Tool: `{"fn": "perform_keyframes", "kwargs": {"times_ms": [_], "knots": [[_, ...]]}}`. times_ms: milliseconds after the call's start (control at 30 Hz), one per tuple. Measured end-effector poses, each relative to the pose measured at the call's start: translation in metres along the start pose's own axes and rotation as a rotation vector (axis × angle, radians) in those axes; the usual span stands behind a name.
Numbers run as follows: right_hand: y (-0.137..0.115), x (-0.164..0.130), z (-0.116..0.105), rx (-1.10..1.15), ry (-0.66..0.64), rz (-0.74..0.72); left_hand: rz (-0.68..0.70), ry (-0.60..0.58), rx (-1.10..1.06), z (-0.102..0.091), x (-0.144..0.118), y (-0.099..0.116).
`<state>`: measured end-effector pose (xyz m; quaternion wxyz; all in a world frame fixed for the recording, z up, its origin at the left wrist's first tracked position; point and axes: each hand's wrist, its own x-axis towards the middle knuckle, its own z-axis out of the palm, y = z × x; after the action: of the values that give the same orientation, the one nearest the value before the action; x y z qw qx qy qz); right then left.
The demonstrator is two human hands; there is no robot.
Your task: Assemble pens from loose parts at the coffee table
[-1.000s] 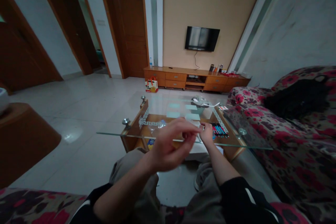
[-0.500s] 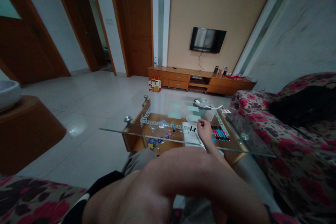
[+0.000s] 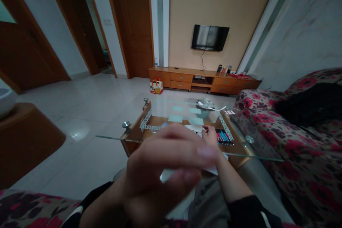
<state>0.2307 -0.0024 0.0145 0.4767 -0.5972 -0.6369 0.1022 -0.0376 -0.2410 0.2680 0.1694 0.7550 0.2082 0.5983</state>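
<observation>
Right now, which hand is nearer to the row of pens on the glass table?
Right. The right hand rests on the table just beside the pens. The left hand is raised close to the camera, blurred, well short of them.

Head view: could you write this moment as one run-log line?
left hand: raised near camera, blurred, pinching small white object | right hand: on glass coffee table, beside row of pens | person seated on sofa
</observation>
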Motion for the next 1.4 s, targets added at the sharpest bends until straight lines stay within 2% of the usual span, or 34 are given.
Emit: {"fn": "perform_keyframes", "kwargs": {"times_ms": [67,133,200,300,400,500,700,833,967,1033,1200,1400], "knots": [[-0.003,0.002,0.004,-0.01,-0.018,-0.009,-0.042,0.018,-0.087,0.003,0.018,-0.041],[-0.008,0.002,0.009,-0.016,-0.04,-0.027,-0.145,0.012,-0.063,0.006,0.026,-0.098],[-0.014,0.0,0.017,-0.001,-0.067,-0.029,-0.269,0.002,0.043,0.009,0.02,-0.16],[-0.019,-0.006,0.032,0.052,-0.113,0.003,-0.42,-0.075,0.242,0.012,-0.007,-0.241],[-0.017,-0.01,0.042,0.009,-0.198,-0.064,-0.494,-0.182,0.387,0.011,-0.043,-0.296],[-0.011,-0.009,0.046,-0.075,-0.255,-0.098,-0.51,-0.262,0.446,0.008,-0.069,-0.33],[-0.006,-0.01,0.05,-0.104,-0.262,-0.068,-0.472,-0.393,0.443,0.014,-0.084,-0.363],[-0.005,-0.015,0.051,-0.159,-0.299,-0.043,-0.434,-0.549,0.488,0.02,-0.1,-0.371],[-0.006,-0.017,0.048,-0.192,-0.365,-0.019,-0.423,-0.629,0.498,0.017,-0.122,-0.377],[-0.007,-0.018,0.046,-0.21,-0.403,-0.006,-0.422,-0.617,0.479,0.014,-0.13,-0.381],[-0.007,-0.02,0.046,-0.27,-0.432,0.01,-0.48,-0.495,0.458,0.011,-0.135,-0.39],[0.003,-0.019,0.051,-0.316,-0.412,0.038,-0.593,-0.444,0.487,0.007,-0.132,-0.383]]}}
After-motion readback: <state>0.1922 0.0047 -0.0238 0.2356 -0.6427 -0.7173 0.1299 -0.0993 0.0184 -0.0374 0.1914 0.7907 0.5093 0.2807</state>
